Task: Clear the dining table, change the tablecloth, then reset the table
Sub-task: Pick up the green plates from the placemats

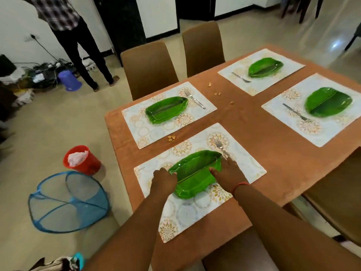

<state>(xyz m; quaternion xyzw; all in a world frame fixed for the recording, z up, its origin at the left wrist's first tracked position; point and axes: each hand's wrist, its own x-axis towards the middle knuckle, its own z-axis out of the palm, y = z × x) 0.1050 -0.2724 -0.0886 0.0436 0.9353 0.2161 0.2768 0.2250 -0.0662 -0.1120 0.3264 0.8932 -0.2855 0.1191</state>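
Four place settings lie on the desk (254,145), which is covered by an orange-brown tablecloth (244,122); each is a pale patterned placemat with a green leaf-shaped plate and a fork. On the floor to the left stands a red bucket (86,163) with crumpled white material inside, and just nearer the camera lies a blue mesh basket (68,202) on its side, nothing visible in it. The nearest plate (195,173) rests on the nearest placemat (195,208). The left hand (164,181) curls its fingers over the plate's left edge and grips it; the right hand (227,171) grips the right end, thumb on the rim. Its fork (219,145) lies beside the plate's far right end, tines pointing away.

Small bits of nut or shell (171,138) sit on the cloth between the two near mats, and more are scattered toward the middle. Two brown chairs (148,69) are pushed in at the far side. The floor is pale tile. A person in a checked shirt and dark trousers (78,45) stands near the wall beside a tangle of cables and a purple stool (69,80).

The held plate's long axis runs diagonally, from near left up to far right, its centre rib following the same line.
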